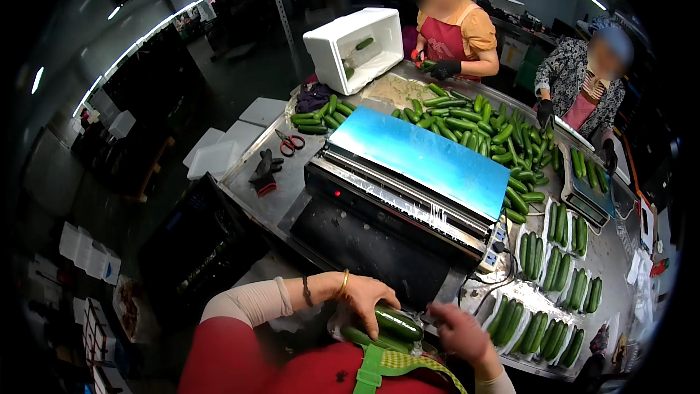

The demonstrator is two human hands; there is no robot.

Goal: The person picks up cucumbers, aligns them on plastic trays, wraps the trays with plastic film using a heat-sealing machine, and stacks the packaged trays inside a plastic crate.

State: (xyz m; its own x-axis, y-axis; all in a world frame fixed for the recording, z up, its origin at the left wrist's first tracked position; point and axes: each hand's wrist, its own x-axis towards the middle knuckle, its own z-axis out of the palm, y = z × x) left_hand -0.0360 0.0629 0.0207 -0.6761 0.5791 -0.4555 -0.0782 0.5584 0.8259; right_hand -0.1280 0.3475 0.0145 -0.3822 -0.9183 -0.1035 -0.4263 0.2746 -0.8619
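The left hand [364,295] is laid over a tray of cucumbers [390,325] held close to the body at the lower edge of the view, just in front of the wrapping machine [397,204]; the fingers are curled over the top cucumber, so the grip is closed loosely on the pack. The right hand [459,332] is set at the pack's right end, fingers partly spread and touching what appears to be film; whether anything is pinched there cannot be told. The cucumbers are judged to be firm, fairly light and smooth-skinned, likely slippery under film, and prone to roll out of a shallow tray; the pack is best taken from both ends or pressed from above, not lifted by one cucumber. The film is judged thin and clinging, easily torn or creased. Behind the machine, a steel bench [284,190] is seen carrying a heap of loose cucumbers [481,128], red-handled scissors [290,142] and a dark glove [264,171]. Filled trays [554,299] are lined up on the right, near a scale [587,197]. A white foam box [357,47] is tilted at the far end. Two other people are at work across the bench, both in dark gloves. The room is dim, lit by strip lights [138,40], with white boxes [91,255] stacked on the floor to the left.
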